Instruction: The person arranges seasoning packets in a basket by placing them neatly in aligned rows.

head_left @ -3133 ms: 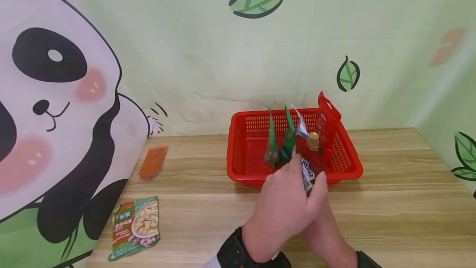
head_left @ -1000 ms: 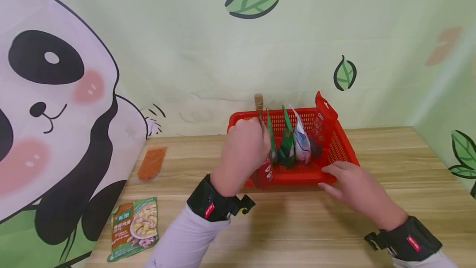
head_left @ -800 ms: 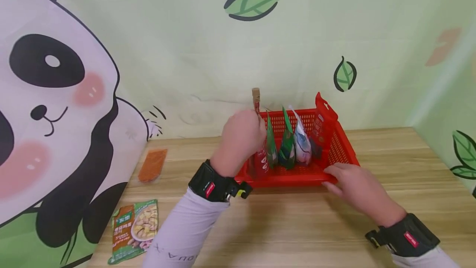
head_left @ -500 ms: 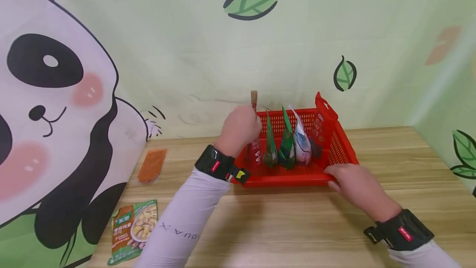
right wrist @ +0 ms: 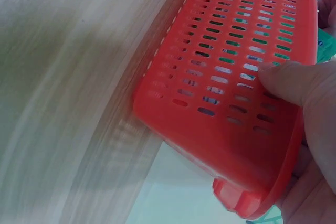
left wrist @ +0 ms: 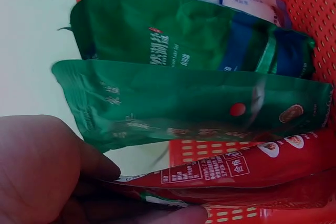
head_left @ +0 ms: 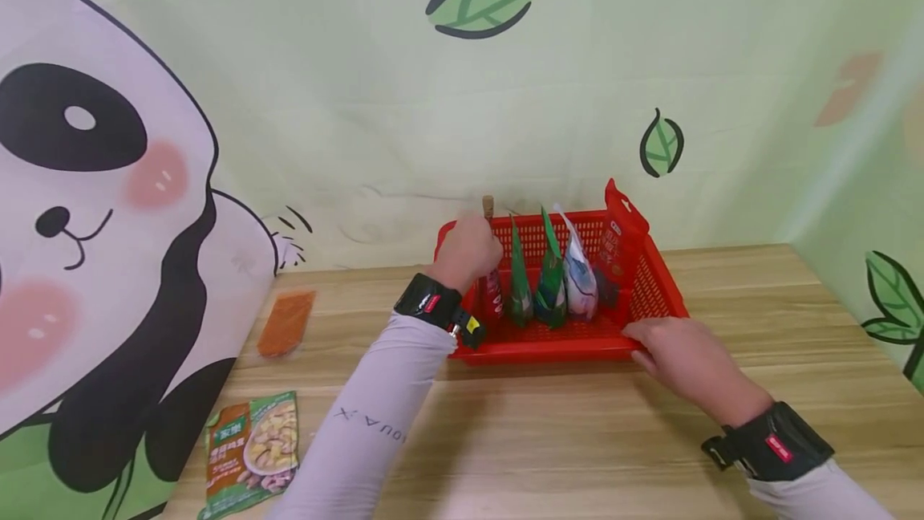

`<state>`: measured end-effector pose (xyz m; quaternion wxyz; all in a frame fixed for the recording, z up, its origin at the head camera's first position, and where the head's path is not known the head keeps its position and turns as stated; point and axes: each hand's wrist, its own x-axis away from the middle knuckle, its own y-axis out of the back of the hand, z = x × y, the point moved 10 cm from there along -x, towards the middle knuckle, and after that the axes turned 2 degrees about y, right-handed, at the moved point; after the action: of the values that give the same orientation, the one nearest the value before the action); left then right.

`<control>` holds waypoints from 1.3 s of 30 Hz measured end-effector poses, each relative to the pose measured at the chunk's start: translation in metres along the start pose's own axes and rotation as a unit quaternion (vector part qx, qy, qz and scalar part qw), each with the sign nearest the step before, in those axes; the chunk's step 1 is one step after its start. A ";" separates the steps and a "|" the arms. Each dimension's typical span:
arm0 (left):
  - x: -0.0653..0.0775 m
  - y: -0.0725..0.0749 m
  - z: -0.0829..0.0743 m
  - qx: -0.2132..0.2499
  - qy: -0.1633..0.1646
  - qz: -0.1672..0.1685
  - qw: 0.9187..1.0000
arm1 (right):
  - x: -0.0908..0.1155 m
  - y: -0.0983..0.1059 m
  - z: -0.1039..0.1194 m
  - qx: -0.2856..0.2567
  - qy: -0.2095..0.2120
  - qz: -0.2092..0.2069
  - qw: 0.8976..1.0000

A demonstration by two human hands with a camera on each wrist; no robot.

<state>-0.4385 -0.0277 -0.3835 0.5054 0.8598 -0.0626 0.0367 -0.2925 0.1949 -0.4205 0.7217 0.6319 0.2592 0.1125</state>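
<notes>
In the head view, my left hand (head_left: 469, 251) holds a red pouch (head_left: 492, 295) by its top, upright inside the left end of the red plastic basket (head_left: 549, 354). The left wrist view shows this red pouch (left wrist: 247, 169) pinched between thumb and fingers, its white print facing the row of pouches. My right hand (head_left: 686, 355) grips the basket's front right rim. In the right wrist view its thumb lies on the perforated outer wall and the other fingers are partly hidden behind the rim. Two green pouches (head_left: 551, 287) stand right of the red one.
A white pouch (head_left: 580, 287) and a red packet with a hang hole (head_left: 622, 239) stand further right in the basket. On the wooden table's left side lie an orange-brown packet (head_left: 286, 323) and a green-brown food pouch (head_left: 251, 449). A printed cloth backdrop (head_left: 346, 103) rises behind.
The red pouch, earlier held near both hands at the basket's front, has moved left and down into the basket's left end. My right hand has moved to the right front rim and grips it.
</notes>
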 end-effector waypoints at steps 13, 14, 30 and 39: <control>0.000 -0.007 0.005 0.016 0.002 -0.021 1.000 | 0.001 -0.003 -0.002 -0.021 0.000 -0.003 1.000; 0.001 -0.009 0.006 0.020 0.003 -0.017 1.000 | 0.001 -0.002 -0.002 -0.022 0.001 -0.004 1.000; 0.008 -0.024 0.013 0.074 0.012 0.029 0.997 | 0.002 -0.003 -0.005 -0.037 -0.016 0.007 0.999; 0.010 -0.025 0.015 0.073 0.004 0.041 0.996 | 0.001 -0.005 -0.006 -0.034 -0.010 0.006 0.999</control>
<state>-0.4247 -0.0297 -0.4114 0.4393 0.8911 -0.0933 0.0653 -0.2953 0.1996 -0.4262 0.7449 0.6094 0.2438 0.1194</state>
